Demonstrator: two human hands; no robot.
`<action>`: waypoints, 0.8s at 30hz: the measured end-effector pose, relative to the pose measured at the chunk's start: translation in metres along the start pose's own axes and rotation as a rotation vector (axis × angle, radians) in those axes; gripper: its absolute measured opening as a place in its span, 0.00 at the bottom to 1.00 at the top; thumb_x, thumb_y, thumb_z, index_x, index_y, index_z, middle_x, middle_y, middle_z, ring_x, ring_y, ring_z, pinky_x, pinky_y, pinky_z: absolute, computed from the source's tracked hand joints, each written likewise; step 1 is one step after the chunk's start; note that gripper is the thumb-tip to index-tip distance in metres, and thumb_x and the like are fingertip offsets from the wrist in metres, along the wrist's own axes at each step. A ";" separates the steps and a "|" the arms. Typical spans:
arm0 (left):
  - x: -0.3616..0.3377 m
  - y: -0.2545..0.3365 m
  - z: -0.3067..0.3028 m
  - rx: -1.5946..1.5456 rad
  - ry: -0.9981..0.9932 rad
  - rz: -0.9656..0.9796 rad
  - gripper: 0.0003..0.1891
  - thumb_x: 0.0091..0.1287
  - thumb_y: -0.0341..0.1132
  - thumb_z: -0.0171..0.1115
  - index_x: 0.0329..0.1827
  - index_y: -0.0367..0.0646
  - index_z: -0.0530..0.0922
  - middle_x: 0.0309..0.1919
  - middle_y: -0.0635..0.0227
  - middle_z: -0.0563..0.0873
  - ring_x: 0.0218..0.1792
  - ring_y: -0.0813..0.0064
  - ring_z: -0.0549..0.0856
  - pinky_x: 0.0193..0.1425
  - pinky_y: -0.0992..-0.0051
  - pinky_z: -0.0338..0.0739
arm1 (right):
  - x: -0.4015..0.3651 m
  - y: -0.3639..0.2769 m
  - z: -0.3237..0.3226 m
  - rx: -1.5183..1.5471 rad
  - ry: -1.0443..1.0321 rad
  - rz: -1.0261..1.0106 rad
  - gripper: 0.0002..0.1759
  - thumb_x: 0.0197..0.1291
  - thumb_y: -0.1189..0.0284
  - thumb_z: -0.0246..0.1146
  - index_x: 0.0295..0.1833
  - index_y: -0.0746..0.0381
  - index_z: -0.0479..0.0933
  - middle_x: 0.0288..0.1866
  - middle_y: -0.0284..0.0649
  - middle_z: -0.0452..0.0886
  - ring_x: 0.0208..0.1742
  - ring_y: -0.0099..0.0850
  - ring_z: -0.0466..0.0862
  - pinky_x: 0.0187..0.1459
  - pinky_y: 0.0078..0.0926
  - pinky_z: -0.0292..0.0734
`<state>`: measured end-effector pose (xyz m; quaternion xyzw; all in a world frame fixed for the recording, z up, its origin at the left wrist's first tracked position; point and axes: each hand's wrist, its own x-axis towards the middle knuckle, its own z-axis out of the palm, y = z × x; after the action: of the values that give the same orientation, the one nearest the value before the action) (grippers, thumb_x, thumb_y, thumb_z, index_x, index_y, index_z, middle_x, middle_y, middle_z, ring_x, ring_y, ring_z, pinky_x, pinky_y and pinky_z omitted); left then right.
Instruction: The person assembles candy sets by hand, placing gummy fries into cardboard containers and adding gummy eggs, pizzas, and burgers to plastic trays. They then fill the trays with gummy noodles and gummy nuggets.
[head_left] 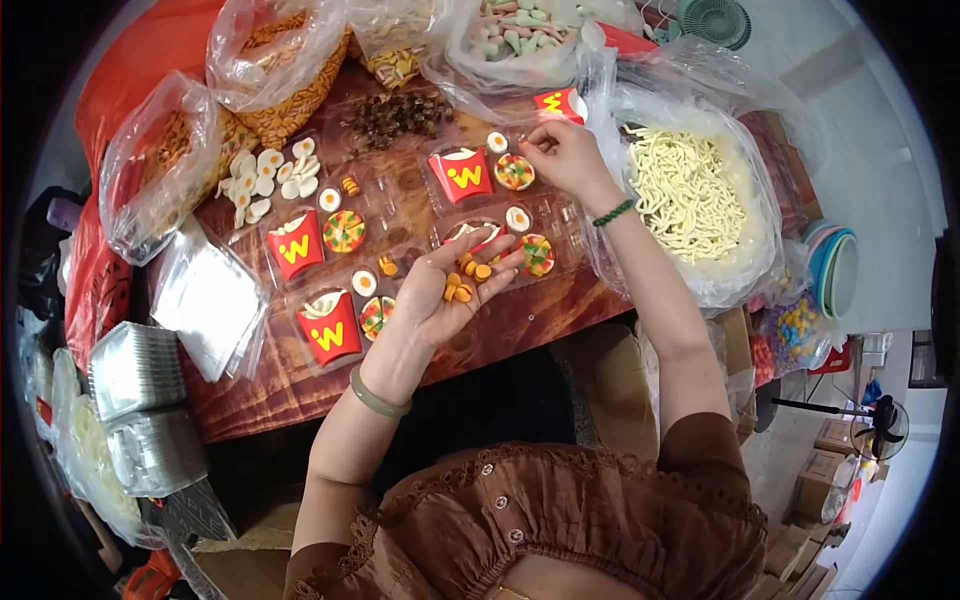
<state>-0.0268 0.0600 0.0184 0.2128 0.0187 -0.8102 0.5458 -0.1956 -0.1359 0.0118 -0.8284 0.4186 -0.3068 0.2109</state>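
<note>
My left hand lies palm up over the wooden table, cupping several small orange candy pieces. My right hand reaches farther out, its fingertips pinched together just above a clear plastic tray; whether a piece is between them I cannot tell. That tray holds a red fries box, a fried-egg candy and a pizza candy. Three more clear trays with the same red boxes, eggs and pizzas lie nearer to me.
Open plastic bags ring the table: pale noodle-like candy on the right, orange snacks and mixed candy at the back. Loose egg candies lie left. A stack of empty clear trays sits at left. Cardboard boxes stand on the floor at right.
</note>
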 end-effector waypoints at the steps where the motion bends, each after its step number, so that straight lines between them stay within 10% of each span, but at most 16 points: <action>1: 0.004 -0.002 0.004 0.003 -0.004 -0.012 0.17 0.74 0.34 0.45 0.60 0.33 0.65 0.59 0.47 0.72 0.59 0.49 0.76 0.58 0.64 0.80 | 0.009 0.009 0.003 -0.032 -0.006 0.048 0.09 0.53 0.70 0.68 0.33 0.66 0.80 0.28 0.39 0.83 0.28 0.25 0.82 0.33 0.23 0.78; 12: 0.026 0.004 0.010 -0.033 -0.063 0.004 0.20 0.74 0.34 0.43 0.64 0.33 0.63 0.58 0.51 0.74 0.60 0.50 0.76 0.61 0.62 0.76 | 0.045 0.050 0.038 -0.273 -0.084 -0.120 0.08 0.52 0.73 0.65 0.37 0.67 0.81 0.31 0.45 0.82 0.33 0.37 0.83 0.38 0.30 0.78; 17: 0.037 0.008 0.004 -0.049 -0.090 0.071 0.19 0.74 0.34 0.42 0.65 0.34 0.65 0.60 0.54 0.74 0.61 0.54 0.75 0.66 0.60 0.71 | 0.008 -0.029 -0.015 0.444 -0.360 -0.107 0.09 0.54 0.73 0.68 0.40 0.66 0.81 0.32 0.37 0.82 0.35 0.22 0.81 0.37 0.21 0.76; 24: 0.047 -0.008 0.023 0.095 0.042 0.158 0.18 0.76 0.35 0.40 0.63 0.36 0.67 0.55 0.60 0.76 0.55 0.69 0.75 0.61 0.65 0.72 | -0.049 -0.070 -0.030 0.298 -0.499 -0.164 0.11 0.51 0.75 0.65 0.41 0.66 0.78 0.31 0.38 0.81 0.30 0.23 0.81 0.34 0.20 0.76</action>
<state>-0.0565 0.0158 0.0209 0.2560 -0.0251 -0.7599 0.5970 -0.1996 -0.0587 0.0598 -0.8691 0.2359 -0.1679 0.4010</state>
